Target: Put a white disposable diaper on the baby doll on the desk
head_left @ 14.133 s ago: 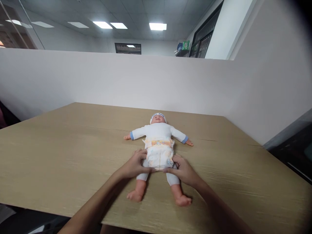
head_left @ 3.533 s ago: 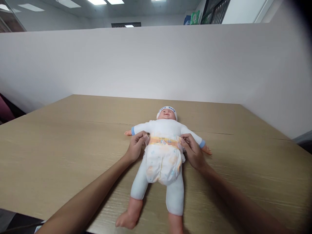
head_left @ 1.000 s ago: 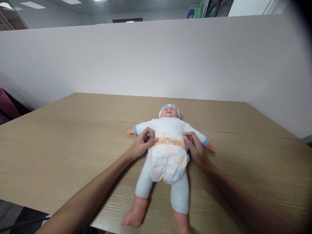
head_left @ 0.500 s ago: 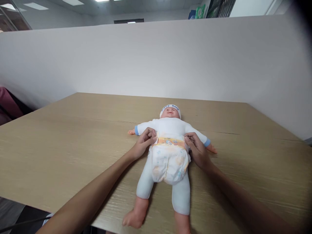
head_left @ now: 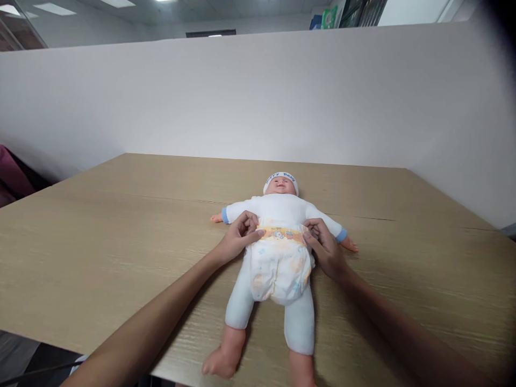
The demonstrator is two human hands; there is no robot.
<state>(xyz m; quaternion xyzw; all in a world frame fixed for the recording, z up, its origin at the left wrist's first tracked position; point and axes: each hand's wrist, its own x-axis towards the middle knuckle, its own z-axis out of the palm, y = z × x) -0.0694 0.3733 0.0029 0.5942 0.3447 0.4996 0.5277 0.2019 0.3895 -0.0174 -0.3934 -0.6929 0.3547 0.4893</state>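
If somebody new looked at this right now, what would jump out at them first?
Probably the baby doll lying face up on the wooden table, its head toward the white wall. Next, the diaper over its white outfit, with an orange band across the waist, and the left hand and right hand at that band's two ends.

room left of doll (head_left: 281, 207); wall (head_left: 258, 102) beyond table (head_left: 121, 252)

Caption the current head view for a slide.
Left hand and right hand at the upper sides of the diaper on a doll lying face-up on a table.
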